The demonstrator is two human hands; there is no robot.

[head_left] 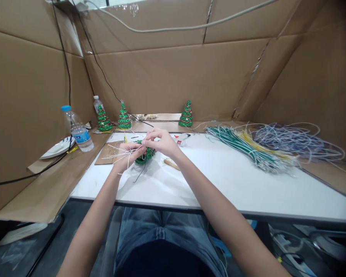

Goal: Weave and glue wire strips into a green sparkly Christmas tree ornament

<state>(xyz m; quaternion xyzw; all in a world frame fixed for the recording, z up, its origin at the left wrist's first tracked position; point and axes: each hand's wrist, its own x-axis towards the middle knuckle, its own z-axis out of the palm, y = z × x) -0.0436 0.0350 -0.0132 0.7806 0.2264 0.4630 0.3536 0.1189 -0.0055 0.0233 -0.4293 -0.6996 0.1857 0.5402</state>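
My left hand point(127, 156) is closed around a small green beaded Christmas tree point(145, 157), which lies tilted with its round, hollow end towards me. Several thin white wires point(115, 152) fan out to the left from between that hand's fingers. My right hand point(163, 141) meets it from above, thumb and forefinger pinched together, apparently on a white wire. The exact pinch point is partly covered by the fingers. A dark thread point(139, 175) hangs from the tree onto the white tabletop point(167, 188).
Three finished-looking trees point(186, 114) stand at the back. Bundles of green wires point(236, 142), yellow wires point(256, 144) and a white wire tangle point(296, 140) lie right. A wooden-handled tool point(171, 164) and glue bottle point(183, 139) are nearby. Left are a water bottle point(80, 132) and cardboard piece point(103, 153).
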